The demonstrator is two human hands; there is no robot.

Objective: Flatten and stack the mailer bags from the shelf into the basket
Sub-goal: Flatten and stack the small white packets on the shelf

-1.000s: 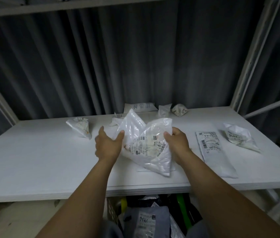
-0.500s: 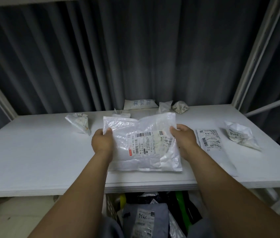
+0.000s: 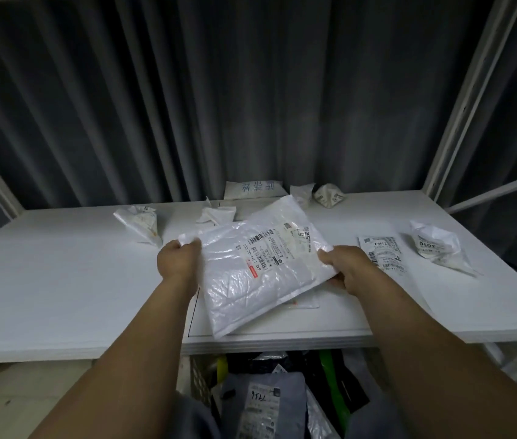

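While the flattened white plastic mailer bag hangs over the front edge of the white shelf board, long axis slanting near-left to far-right, the left hand pinches its left corner and the right hand grips its right edge; the pale lattice basket lies below.

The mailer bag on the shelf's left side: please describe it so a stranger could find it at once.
On the white shelf, look past the left hand toward the left edge. The mailer bag lies alone there, crumpled into a cone, unlike the held flat bag.
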